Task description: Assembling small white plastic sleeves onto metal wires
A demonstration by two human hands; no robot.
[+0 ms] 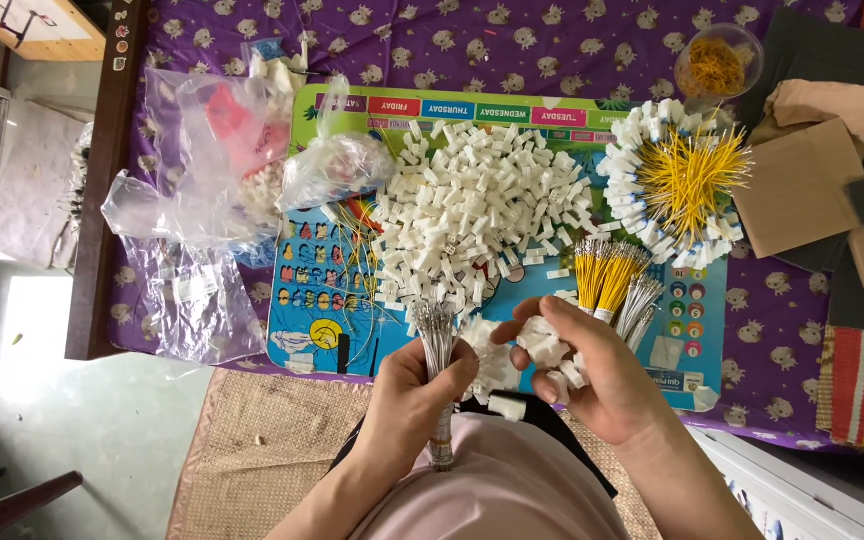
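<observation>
My left hand [412, 400] grips a bundle of thin white wires [438, 345] upright, their metal tips pointing away from me. My right hand [597, 375] holds several small white plastic connectors [544, 347] between thumb and fingers. A large pile of the same white connectors [477, 205] lies on a colourful board [312, 270] just beyond both hands. A bundle of yellow wires [607, 275] lies right above my right hand, beside some white ones [640, 305].
A ring of finished connectors with yellow wires [677, 180] sits at the right. Clear plastic bags [207, 170] lie at the left, a cup of yellow bits [717, 65] at the back, cardboard pieces [802, 185] at the far right. A purple patterned cloth [512, 45] covers the table.
</observation>
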